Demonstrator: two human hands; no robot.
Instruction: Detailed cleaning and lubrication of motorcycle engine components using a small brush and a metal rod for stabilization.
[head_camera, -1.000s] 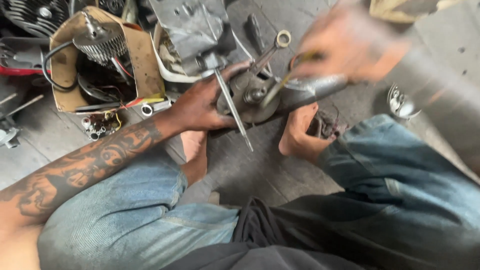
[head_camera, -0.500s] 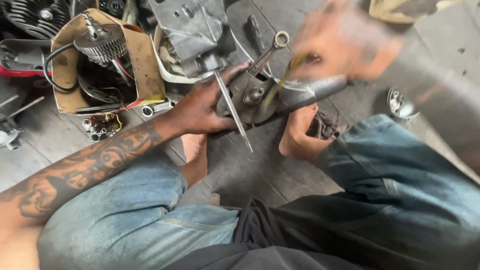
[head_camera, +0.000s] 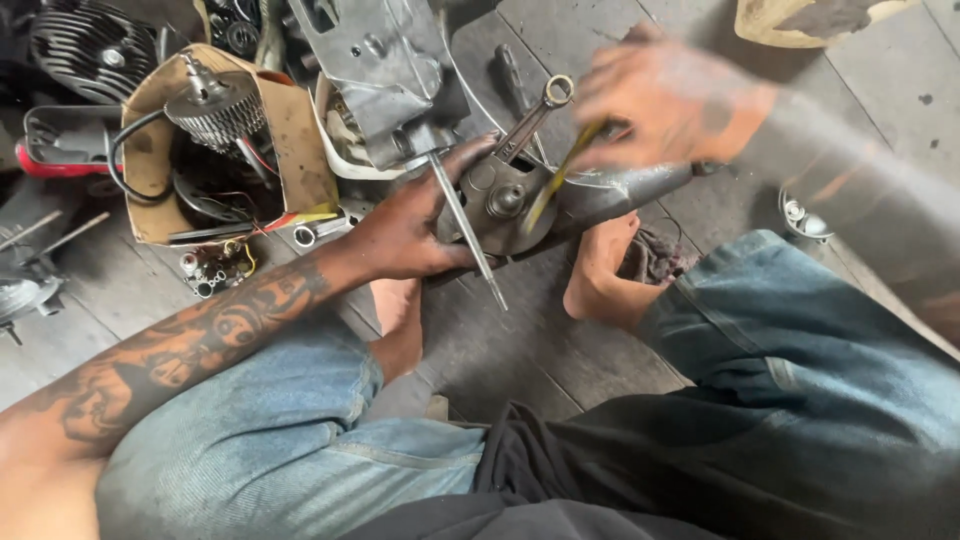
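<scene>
My left hand (head_camera: 410, 228) grips a grey metal engine part (head_camera: 520, 195) with a long steel rod (head_camera: 465, 225) sticking out of it, held above my bare feet. My right hand (head_camera: 665, 100), blurred by motion, is closed on a thin yellow-handled tool (head_camera: 555, 180) whose tip is at the engine part. A combination spanner (head_camera: 530, 120) leans on the top of the part, ring end up. How the tool tip meets the part is hidden by blur.
A cardboard box (head_camera: 290, 130) with a finned gear piece and wires stands at the left. A grey engine casing (head_camera: 380, 70) lies behind the part. Loose nuts and small fittings (head_camera: 210, 270) sit on the wooden floor. A black finned cylinder (head_camera: 75, 45) is at the far left.
My right hand has moved down and left a little with the yellow-handled tool, closer to the engine part. My left hand keeps its grip in the same place.
</scene>
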